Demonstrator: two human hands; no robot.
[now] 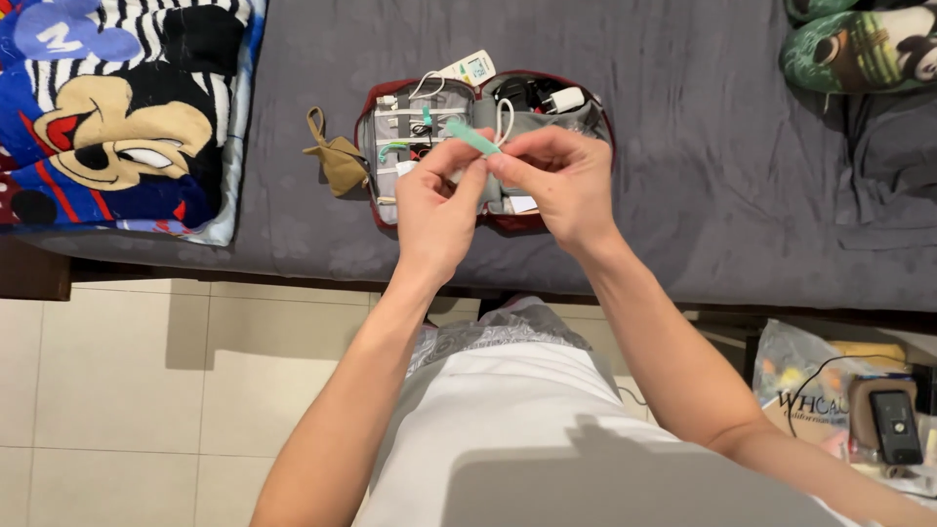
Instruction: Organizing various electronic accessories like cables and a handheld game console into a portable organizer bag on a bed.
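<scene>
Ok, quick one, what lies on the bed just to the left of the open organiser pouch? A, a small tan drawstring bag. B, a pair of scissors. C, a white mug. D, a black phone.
A: a small tan drawstring bag lies on the grey bed beside the left edge of the open organiser pouch, with both hands raised over the pouch.

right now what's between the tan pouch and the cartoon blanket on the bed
Head view: only bare grey bed cover lies between the tan pouch and the cartoon blanket.
</scene>
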